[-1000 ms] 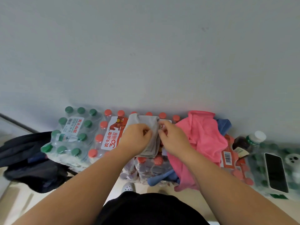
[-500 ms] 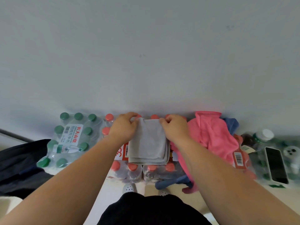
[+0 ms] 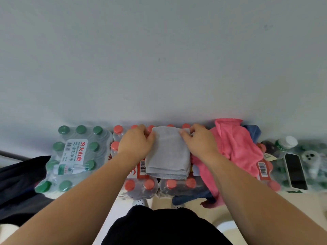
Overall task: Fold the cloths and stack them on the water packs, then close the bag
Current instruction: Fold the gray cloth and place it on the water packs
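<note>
Fingers [image 3: 150, 137] of both hands pinch the grey cloth's [image 3: 168, 152] far corners, mid-frame on the red-capped pack [image 3: 139, 188]. Letting go unevenly could skew the fold; the uneven caps might tip it.

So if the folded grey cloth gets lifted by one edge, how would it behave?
The grey cloth would probably flop open, since its layered edges lie loose. It looks light, resting on the red-capped water pack without denting the wrap.
</note>
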